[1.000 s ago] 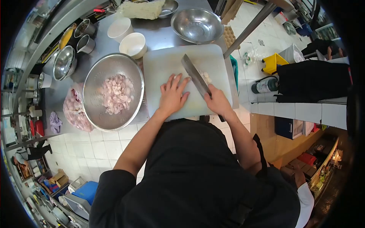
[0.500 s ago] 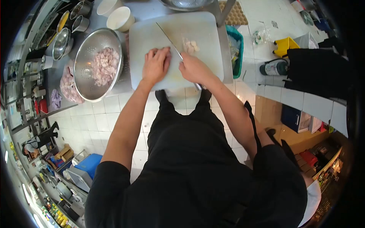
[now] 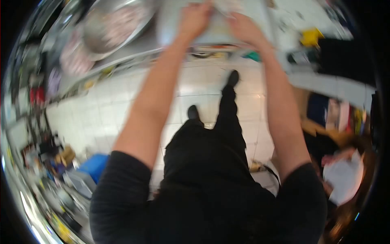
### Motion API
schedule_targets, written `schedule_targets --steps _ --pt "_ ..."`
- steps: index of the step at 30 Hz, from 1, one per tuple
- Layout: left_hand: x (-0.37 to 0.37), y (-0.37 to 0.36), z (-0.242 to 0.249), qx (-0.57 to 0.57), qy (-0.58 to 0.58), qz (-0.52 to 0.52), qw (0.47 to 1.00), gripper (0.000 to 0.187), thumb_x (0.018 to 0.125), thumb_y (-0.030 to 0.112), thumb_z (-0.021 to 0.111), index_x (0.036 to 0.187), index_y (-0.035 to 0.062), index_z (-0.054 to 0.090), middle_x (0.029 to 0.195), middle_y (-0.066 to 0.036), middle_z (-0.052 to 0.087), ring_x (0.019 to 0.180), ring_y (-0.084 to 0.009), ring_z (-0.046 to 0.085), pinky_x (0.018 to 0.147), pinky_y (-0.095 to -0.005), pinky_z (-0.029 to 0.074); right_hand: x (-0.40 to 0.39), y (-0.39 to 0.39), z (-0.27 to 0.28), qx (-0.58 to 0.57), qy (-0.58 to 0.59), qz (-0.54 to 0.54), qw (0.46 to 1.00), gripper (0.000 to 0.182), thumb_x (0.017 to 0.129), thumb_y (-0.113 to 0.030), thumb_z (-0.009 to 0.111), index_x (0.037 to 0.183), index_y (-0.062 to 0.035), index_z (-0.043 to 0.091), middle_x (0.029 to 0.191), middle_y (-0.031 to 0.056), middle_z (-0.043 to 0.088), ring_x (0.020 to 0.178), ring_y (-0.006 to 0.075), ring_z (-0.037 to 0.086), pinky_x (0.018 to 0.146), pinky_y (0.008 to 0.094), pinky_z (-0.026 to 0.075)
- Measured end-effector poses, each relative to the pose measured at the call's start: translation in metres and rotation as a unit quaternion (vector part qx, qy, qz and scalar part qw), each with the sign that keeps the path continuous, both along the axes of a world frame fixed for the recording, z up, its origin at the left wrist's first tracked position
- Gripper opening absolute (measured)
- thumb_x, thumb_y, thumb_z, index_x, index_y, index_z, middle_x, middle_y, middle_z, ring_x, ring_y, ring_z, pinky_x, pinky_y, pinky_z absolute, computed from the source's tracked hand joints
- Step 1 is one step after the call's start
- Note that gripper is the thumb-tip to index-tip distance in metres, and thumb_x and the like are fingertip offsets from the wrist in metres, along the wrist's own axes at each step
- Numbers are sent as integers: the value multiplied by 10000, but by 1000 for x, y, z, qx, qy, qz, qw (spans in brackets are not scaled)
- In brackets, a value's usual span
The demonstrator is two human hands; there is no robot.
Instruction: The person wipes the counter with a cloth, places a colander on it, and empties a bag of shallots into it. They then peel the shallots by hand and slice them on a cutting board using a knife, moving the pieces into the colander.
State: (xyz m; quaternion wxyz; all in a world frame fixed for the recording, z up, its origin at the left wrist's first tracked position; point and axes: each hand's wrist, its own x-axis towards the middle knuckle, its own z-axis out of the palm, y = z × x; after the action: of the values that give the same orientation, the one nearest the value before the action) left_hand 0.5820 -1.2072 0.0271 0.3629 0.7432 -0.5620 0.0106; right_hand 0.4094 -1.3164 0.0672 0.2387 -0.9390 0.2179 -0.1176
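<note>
Motion blurs the view, and the top edge cuts off the far part of the white cutting board (image 3: 174, 24). My left hand (image 3: 196, 19) is over the board, its fingers smeared and partly at the frame's edge. Across from it, my right hand (image 3: 245, 29) is closed round a knife (image 3: 220, 8), whose blade shows only as a faint pale streak between the hands. Pale meat pieces (image 3: 233, 5) lie blurred beyond my right hand. Left of the board stands a metal colander (image 3: 95, 34) holding pinkish raw meat (image 3: 124, 25).
A bag of pinkish meat (image 3: 75, 57) lies beside the colander. White floor tiles (image 3: 122, 89) stretch behind the counter. At right, another person in white cloth (image 3: 343, 179) is close to my right arm. A blue box (image 3: 92, 166) is at lower left.
The view has tilted and blurred, so the board, colander and both hands sit higher in it. My arms are stretched further forward, and my feet have shifted apart, one ahead of the other.
</note>
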Motion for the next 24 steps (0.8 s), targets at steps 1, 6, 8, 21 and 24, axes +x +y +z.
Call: schedule_targets --steps 1,6,8,21,24 --pt "1 3 -7 48 -87 31 995 404 911 184 527 1311 128 531 1005 -156 689 918 -359 619 858 -520 448 -1 -1 -14 -25 -37 9 999 443 978 -276 516 1275 52 552 1193 264 638 1109 398 618 938 440 477" --pt "-11 15 1 18 -23 130 991 364 921 194 476 1266 202 591 1110 -96 680 1090 -338 585 951 -500 427 -8 -49 -25 12 96 -26 995 530 1019 -299 449 1392 77 449 1367 270 536 1257 357 541 1045 396 414" --pt "-13 18 4 51 -44 110 992 310 909 207 496 1176 203 654 1111 -62 660 1159 -320 529 1019 -461 374 -8 -64 -28 22 106 -44 993 499 1029 -284 425 1400 49 444 924 148 639 783 246 648 708 328 522" --pt "-8 15 -11 9 -48 108 993 250 849 132 534 1059 120 670 1021 -75 664 1081 -297 581 993 -442 409 -20 -74 -63 -62 96 53 992 328 961 -209 463 1148 40 565 988 266 621 932 426 593 850 492 472" --pt "-9 19 5 13 17 100 995 196 816 158 618 1001 96 630 1059 -91 648 1082 -346 547 948 -462 441 5 -21 -1 20 126 -33 991 247 914 -177 505 911 43 617 822 284 641 809 463 629 696 531 493"
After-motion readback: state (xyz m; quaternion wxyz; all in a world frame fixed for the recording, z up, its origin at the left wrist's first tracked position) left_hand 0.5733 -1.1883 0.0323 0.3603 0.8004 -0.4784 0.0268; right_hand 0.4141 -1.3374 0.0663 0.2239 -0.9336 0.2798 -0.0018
